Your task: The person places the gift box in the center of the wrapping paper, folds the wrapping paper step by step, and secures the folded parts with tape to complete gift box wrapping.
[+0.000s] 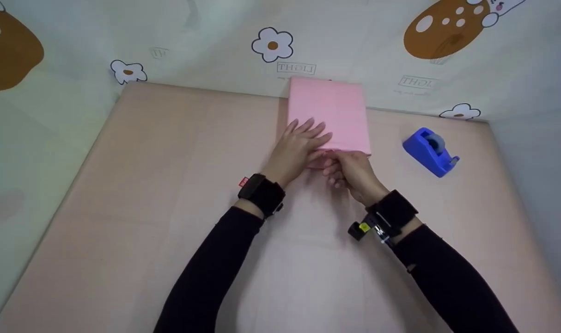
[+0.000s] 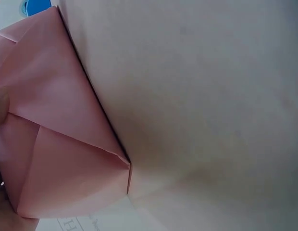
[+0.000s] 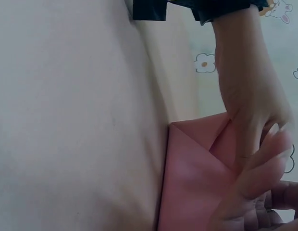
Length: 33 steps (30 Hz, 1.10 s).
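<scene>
A box wrapped in pink paper [image 1: 331, 106] lies flat at the back of the table, its top smooth. Across its near left corner rests my left hand [image 1: 300, 147], fingers spread over the top and thumb down at the near end. My right hand [image 1: 356, 172] is at that same end, fingers curled, thumb and forefinger pinching the paper by the top edge. In the left wrist view, a folded pointed flap [image 2: 53, 82] covers the box's end. The right wrist view has the end's creased paper [image 3: 192, 178] beside both hands; the right fingertips partly hide the pinched spot.
To the right of the box stands a blue tape dispenser [image 1: 421, 147] with a roll in it. The table has a pale pink cover [image 1: 146, 208]. Behind the box hangs a light sheet [image 1: 206, 60] printed with flowers, and the box's far edge is up against it.
</scene>
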Motion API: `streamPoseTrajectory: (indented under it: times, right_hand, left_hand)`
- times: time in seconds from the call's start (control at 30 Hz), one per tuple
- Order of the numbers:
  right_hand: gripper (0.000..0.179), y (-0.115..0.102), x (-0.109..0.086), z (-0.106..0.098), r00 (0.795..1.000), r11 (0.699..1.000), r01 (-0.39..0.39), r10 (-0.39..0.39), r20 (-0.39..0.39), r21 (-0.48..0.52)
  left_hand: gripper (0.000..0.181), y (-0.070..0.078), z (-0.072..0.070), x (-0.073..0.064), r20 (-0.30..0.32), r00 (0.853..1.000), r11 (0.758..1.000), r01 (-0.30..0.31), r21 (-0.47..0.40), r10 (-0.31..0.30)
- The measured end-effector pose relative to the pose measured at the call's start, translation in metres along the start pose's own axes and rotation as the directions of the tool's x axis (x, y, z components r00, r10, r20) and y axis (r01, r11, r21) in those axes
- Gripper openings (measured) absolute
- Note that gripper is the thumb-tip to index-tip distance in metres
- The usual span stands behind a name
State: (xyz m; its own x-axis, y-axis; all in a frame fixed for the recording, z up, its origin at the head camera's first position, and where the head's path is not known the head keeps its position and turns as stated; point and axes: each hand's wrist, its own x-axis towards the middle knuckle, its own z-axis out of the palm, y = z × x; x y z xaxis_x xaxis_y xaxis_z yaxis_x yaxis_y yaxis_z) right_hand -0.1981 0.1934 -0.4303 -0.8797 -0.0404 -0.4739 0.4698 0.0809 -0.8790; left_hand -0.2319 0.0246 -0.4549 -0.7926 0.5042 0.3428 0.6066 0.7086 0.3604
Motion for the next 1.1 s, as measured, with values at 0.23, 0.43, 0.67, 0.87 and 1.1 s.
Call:
streamPoseTrajectory:
  times: [0.23, 0.43, 0.67, 0.87, 1.1]
  right_hand:
    - [0.031, 0.006, 0.003, 0.001, 0.993, 0.992, 0.117, -0.116, -0.029, 0.05]
    - [0.033, 0.009, 0.004, 0.003, 0.976, 0.978, 0.207, -0.207, -0.069, -0.015]
    - [0.036, 0.012, 0.004, 0.005, 0.958, 0.969, 0.234, -0.245, -0.15, -0.083]
    - [0.038, 0.01, 0.006, 0.009, 0.943, 0.96, 0.258, -0.274, -0.187, -0.104]
    - [0.037, 0.007, 0.009, 0.009, 0.939, 0.957, 0.272, -0.287, -0.186, -0.104]
  left_hand:
    - [0.046, 0.002, -0.001, 0.001, 0.015, 1.0, 1.0, 0.003, 0.016, -0.003]
    - [0.046, 0.001, -0.001, 0.0, 0.02, 1.0, 1.0, 0.008, 0.021, -0.008]
    - [0.047, 0.0, -0.001, 0.0, 0.02, 1.0, 1.0, 0.011, 0.009, -0.012]
    - [0.046, 0.0, -0.003, 0.0, 0.037, 0.999, 1.0, 0.024, 0.0, -0.024]
    - [0.046, 0.0, -0.002, 0.0, 0.043, 0.999, 1.0, 0.007, 0.017, -0.008]
